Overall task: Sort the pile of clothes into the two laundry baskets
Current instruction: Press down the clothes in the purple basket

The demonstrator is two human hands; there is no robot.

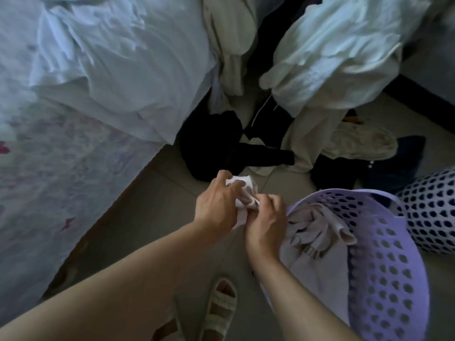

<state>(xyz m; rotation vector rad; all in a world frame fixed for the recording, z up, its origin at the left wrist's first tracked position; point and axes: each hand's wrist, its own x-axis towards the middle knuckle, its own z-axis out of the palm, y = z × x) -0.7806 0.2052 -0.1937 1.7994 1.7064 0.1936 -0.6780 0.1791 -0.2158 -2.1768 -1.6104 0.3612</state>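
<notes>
Both hands hold a small pale cloth (242, 193) above the floor (138, 232), just left of the purple basket (384, 262). The left hand (216, 205) grips its upper part with curled fingers; the right hand (267, 221) pinches its lower end. The purple basket already contains pale pinkish clothes (317, 232). A white basket (433, 212) stands just beyond it on the right. The pile of clothes (307, 99), light and dark, lies on the floor further ahead, beside the bed (73, 107). A sandalled foot (219, 306) shows below.
</notes>
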